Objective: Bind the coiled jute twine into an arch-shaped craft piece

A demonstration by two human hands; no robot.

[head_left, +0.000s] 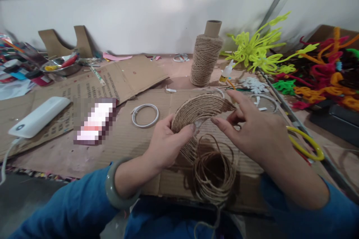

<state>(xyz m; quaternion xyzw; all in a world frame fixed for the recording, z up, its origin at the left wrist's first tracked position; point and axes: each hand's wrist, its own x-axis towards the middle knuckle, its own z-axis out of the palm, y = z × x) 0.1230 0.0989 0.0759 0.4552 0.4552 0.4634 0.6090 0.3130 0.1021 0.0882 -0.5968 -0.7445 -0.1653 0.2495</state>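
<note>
A curved piece covered with rows of brown twine is held above the cardboard. My left hand grips its left side, thumb on the inner edge and fingers behind it. At its right end is my right hand, with thumb and forefinger apart near the inner edge and the other fingers curled; whether it pinches the twine is unclear. A loose coil of twine hangs just below the piece, near the front edge of the cardboard.
Behind stand a twine spool and a small glue bottle. A white ring, a phone and a power bank lie left. Right are a yellow ring and yellow-green fuzzy flowers.
</note>
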